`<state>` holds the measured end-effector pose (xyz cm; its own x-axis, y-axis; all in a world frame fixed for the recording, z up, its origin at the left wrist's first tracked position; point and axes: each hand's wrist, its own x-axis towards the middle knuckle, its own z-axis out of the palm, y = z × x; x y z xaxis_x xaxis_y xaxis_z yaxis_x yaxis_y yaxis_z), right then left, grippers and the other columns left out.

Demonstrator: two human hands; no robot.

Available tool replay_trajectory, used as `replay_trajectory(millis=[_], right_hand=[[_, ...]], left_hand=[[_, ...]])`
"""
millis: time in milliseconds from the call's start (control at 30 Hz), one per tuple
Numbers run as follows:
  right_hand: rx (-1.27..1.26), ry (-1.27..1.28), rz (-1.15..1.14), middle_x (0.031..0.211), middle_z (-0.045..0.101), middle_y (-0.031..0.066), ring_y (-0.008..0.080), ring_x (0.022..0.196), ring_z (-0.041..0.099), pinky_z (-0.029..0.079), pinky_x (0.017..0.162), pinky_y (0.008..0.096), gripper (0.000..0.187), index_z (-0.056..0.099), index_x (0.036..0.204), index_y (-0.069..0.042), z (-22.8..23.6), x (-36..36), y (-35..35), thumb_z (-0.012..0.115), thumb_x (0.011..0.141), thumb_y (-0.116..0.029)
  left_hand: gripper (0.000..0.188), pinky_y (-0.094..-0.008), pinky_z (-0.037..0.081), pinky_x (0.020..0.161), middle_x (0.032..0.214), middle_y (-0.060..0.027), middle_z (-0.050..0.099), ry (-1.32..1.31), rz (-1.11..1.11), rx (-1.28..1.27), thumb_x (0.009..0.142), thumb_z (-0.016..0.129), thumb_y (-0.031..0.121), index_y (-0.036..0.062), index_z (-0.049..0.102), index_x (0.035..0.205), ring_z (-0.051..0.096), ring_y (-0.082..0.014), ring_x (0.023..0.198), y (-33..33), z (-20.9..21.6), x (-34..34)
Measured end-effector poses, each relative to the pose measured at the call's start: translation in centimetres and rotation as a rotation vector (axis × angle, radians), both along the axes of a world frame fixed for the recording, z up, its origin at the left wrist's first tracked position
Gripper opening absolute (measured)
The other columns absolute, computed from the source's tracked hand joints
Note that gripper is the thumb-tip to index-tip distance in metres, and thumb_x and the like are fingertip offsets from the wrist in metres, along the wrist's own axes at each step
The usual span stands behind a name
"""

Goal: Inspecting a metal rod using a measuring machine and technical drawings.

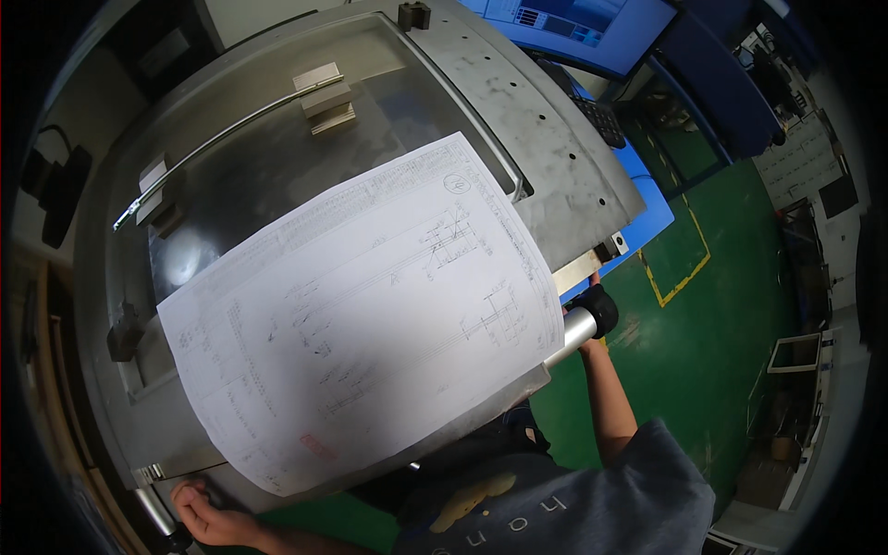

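Observation:
A large white drawing sheet (370, 305) with printed line drawings and a red stamp lies across the near part of the metal machine bed (573, 176). At the right front, my right hand (593, 344) is closed around a black knob (597, 310) on a silver tube (571, 335); the knob hides most of the fingers. My left hand (211, 520) is at the near left corner, fingers curled by the bed's edge, next to another silver tube (155, 511). Whatever it may hold is hidden. Behind the sheet, a thin metal rod (231, 130) rests on two block supports (326, 100).
Dark clamp-like blocks (125, 333) sit at the bed's left side and far edge. Beyond the right edge are a lit monitor (573, 28), a keyboard (599, 120) and a blue surface (652, 217). Green floor (740, 268) with yellow lines lies to the right; shelving stands farther right.

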<state>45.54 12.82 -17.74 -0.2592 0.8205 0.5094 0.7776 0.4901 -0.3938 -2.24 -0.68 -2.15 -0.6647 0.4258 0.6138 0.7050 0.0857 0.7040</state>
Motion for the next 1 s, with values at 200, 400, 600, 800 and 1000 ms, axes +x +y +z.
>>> replay_trajectory(millis=[200,400,600,800,1000], right_hand=[[-0.240,0.387,-0.090,0.058,0.047,0.0021,0.0145,0.056,0.049,0.034,0.079,0.0319,0.078,0.011,0.118,-0.007,-2.9,1.9,-0.4,0.059,0.057,-0.003],[-0.325,0.514,-0.074,0.057,0.049,0.0027,0.0150,0.055,0.051,0.038,0.074,0.0288,0.092,-0.004,0.121,-0.004,-1.6,1.4,-0.5,0.061,0.056,-0.004],[-0.333,0.365,-0.021,0.057,0.049,0.0024,0.0147,0.056,0.051,0.037,0.076,0.0296,0.089,0.000,0.122,-0.008,-0.5,1.4,-0.5,0.060,0.056,-0.003],[-0.279,0.411,-0.065,0.057,0.049,0.0019,0.0153,0.057,0.051,0.034,0.079,0.0306,0.081,0.012,0.121,-0.009,-1.0,1.3,-0.3,0.060,0.056,-0.004],[-0.298,0.097,-0.010,0.060,0.050,0.0026,0.0157,0.060,0.052,0.033,0.081,0.0324,0.070,0.024,0.117,-0.008,0.8,2.1,-0.4,0.060,0.057,-0.005]], left_hand=[[0.018,-0.0205,0.027,0.053,0.062,-0.0024,0.043,-0.024,0.051,-0.051,0.078,0.039,0.008,-0.0006,0.046,0.065,0.035,-0.0091,0.057,-0.3,-0.1,-0.4],[0.018,-0.0203,0.027,0.053,0.062,-0.0021,0.044,0.001,0.054,-0.050,0.078,0.039,0.009,-0.0005,0.046,0.064,0.036,-0.0089,0.058,-0.2,0.0,-0.4],[0.018,-0.0205,0.027,0.052,0.062,-0.0021,0.043,0.012,0.086,-0.071,0.078,0.039,0.009,-0.0002,0.045,0.064,0.036,-0.0090,0.057,-0.2,0.1,-0.3],[0.019,-0.0204,0.026,0.052,0.062,-0.0022,0.043,-0.001,0.084,-0.065,0.079,0.039,0.009,-0.0005,0.045,0.064,0.034,-0.0090,0.057,-0.1,0.2,-0.2],[0.018,-0.0204,0.027,0.052,0.061,-0.0019,0.043,0.000,0.078,-0.053,0.078,0.039,0.008,-0.0005,0.046,0.064,0.035,-0.0088,0.057,-0.1,0.0,-0.3]])
